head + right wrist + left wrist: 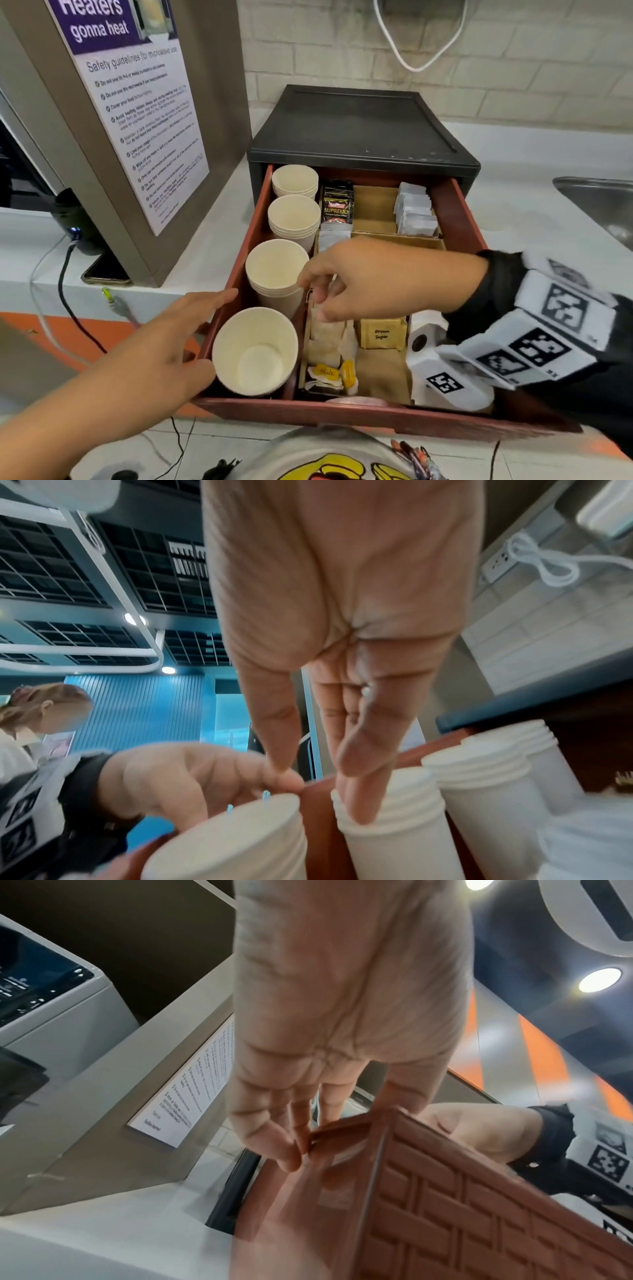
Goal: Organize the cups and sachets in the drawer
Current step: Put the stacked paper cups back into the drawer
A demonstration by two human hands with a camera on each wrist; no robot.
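Observation:
The reddish-brown drawer (pixel 459 219) stands pulled out. Several stacks of white paper cups fill its left column; the nearest stack (pixel 255 349) tilts toward me. Cardboard dividers on the right hold black coffee sachets (pixel 338 202), white sachets (pixel 414 212), brown sugar packets (pixel 382 334) and tea bags (pixel 325 373). My right hand (pixel 311 298) reaches across, its straight fingertips touching the rim of the second-nearest stack (pixel 275 267), the same stack (pixel 394 845) seen from my right wrist. My left hand (pixel 191 325) lies open along the drawer's left wall (pixel 445 1204), thumb by the nearest cup.
The black cabinet (pixel 359 126) sits on a white counter against a tiled wall. A microwave with a safety poster (pixel 137 113) stands left, with a phone (pixel 106 270) and cables below it. A steel sink (pixel 596 202) lies right. Another person (pixel 41 710) stands behind.

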